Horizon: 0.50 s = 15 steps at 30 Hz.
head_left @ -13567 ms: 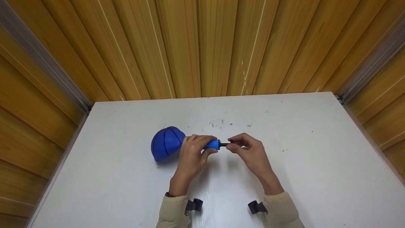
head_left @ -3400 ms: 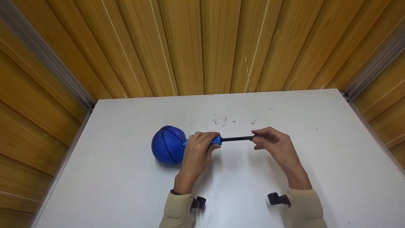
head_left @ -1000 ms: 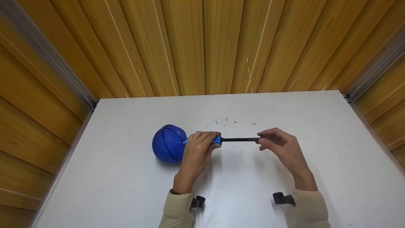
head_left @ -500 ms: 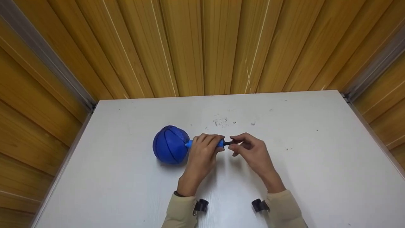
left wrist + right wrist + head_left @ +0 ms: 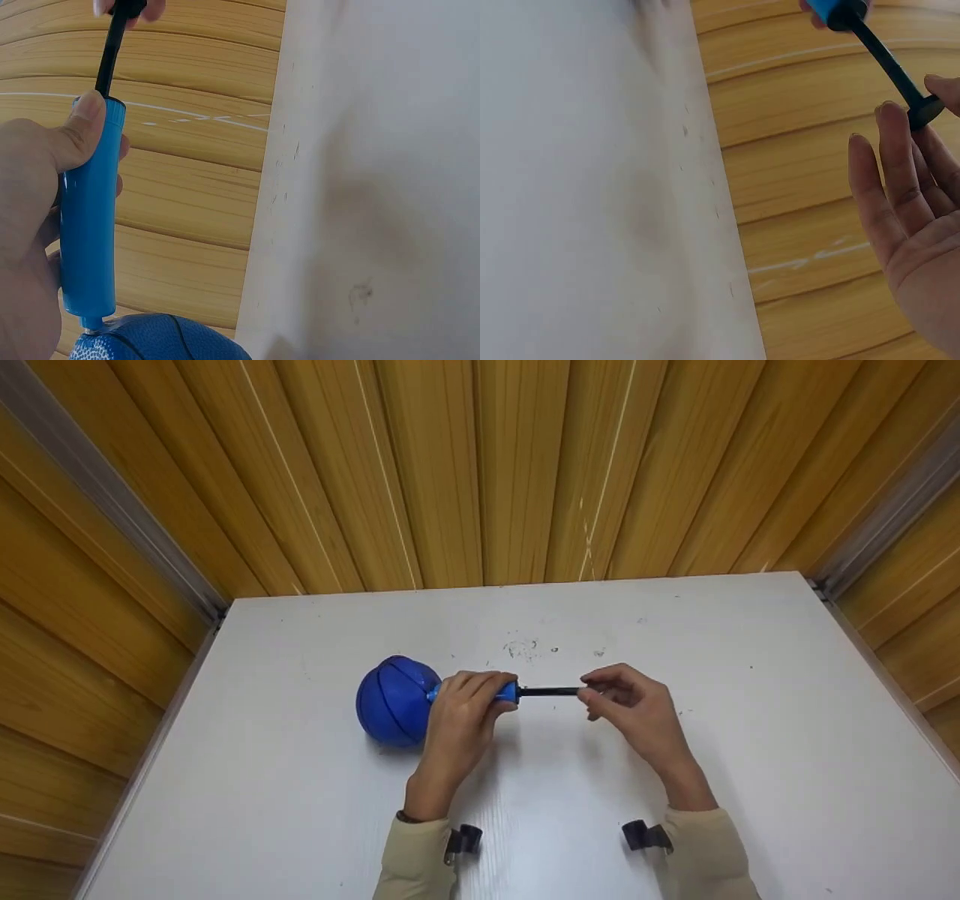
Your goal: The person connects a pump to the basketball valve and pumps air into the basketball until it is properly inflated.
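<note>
A blue basketball (image 5: 394, 701) with black lines sits left of centre in the head view, its top a little dented. My left hand (image 5: 460, 724) grips the blue barrel of a hand pump (image 5: 88, 225), thumb near its collar. The pump's nozzle end meets the ball at the bottom of the left wrist view. Out of the barrel's other end reaches a black rod (image 5: 551, 691), partly drawn out. My right hand (image 5: 637, 716) pinches the small black end knob (image 5: 926, 111) between thumb and fingers, with the outer fingers spread loosely.
Beneath the hands lies a white tabletop (image 5: 300, 825) with dark scuffs (image 5: 521, 649) towards the back. Yellow wood-look panels (image 5: 517, 472) wall it in at the back and sides. A black wrist mount (image 5: 466, 840) sticks out from the left sleeve.
Over the earlier frames the ball has gone from half collapsed to nearly round. Since half a second ago my right hand has moved right, drawing the pump rod out; the ball shifted slightly left.
</note>
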### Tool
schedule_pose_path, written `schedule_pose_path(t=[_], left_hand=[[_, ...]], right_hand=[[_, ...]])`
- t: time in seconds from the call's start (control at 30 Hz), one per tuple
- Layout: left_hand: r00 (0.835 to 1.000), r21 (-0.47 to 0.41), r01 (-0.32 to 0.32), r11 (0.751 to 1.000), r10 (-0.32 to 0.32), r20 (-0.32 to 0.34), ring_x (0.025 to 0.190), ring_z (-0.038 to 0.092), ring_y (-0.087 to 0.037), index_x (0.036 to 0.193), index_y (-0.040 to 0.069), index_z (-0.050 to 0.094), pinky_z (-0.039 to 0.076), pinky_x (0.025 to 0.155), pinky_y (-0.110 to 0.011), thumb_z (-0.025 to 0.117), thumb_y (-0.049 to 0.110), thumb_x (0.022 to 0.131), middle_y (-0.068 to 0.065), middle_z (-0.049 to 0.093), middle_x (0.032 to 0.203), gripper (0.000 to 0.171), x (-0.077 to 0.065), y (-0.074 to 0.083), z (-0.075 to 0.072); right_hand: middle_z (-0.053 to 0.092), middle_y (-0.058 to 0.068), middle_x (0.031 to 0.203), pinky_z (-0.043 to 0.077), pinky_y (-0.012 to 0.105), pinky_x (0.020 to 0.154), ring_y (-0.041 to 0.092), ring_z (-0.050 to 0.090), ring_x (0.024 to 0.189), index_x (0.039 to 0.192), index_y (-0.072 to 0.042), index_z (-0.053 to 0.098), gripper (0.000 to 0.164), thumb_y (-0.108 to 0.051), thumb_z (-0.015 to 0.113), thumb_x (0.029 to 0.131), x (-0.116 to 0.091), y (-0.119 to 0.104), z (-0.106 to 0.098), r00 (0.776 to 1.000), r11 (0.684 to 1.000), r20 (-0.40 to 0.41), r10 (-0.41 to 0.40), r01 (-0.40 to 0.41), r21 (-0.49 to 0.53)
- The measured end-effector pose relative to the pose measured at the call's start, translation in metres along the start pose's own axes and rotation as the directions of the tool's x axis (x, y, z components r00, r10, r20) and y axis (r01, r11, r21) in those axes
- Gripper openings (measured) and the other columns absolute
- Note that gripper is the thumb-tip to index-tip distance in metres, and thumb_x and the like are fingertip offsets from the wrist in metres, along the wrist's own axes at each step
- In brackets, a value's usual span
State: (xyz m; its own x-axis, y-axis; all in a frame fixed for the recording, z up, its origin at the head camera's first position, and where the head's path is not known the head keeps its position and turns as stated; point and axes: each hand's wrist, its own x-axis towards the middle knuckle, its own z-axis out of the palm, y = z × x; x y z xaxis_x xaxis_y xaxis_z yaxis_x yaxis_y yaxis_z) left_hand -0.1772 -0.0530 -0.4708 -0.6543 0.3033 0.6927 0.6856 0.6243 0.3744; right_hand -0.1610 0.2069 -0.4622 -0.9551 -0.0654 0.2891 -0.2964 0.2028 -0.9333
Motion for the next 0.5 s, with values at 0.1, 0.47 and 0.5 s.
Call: schedule_pose_path(t=[0.1,0.47,0.5], left_hand=[[1.0,0.011,0.009,1.0,-0.009,-0.014,0.11,0.068,-0.025,0.122,0.009,0.077,0.054,0.097,-0.044,0.08,0.019,0.094,-0.004,0.077,0.12,0.03,0.001,-0.001,-0.002],[0.999,0.084,-0.034,0.996,0.035,-0.013,0.105,0.068,-0.025,0.12,0.006,0.076,0.054,0.091,-0.042,0.081,0.017,0.093,-0.006,0.077,0.115,0.029,-0.001,0.007,0.01],[0.999,0.091,-0.031,0.995,0.032,-0.008,0.105,0.068,-0.025,0.12,0.007,0.076,0.053,0.091,-0.042,0.08,0.018,0.094,-0.005,0.077,0.115,0.029,-0.001,0.008,0.011]], right_hand=[[0.074,0.014,0.097,0.061,0.03,0.081,0.031,0.073,0.078,0.114,-0.003,0.074,0.019,-0.006,0.079,0.096,-0.001,-0.002,-0.014,0.999,0.999,-0.039,0.031,-0.031,0.018],[0.072,0.017,0.104,0.061,0.032,0.082,0.027,0.073,0.078,0.117,0.001,0.073,0.022,0.0,0.078,0.095,0.002,0.001,0.004,0.998,0.996,0.014,0.053,-0.054,0.077],[0.072,0.017,0.104,0.061,0.032,0.08,0.029,0.073,0.078,0.116,0.001,0.073,0.022,0.001,0.078,0.095,0.002,0.001,0.01,0.998,0.995,0.018,0.052,-0.054,0.089]])
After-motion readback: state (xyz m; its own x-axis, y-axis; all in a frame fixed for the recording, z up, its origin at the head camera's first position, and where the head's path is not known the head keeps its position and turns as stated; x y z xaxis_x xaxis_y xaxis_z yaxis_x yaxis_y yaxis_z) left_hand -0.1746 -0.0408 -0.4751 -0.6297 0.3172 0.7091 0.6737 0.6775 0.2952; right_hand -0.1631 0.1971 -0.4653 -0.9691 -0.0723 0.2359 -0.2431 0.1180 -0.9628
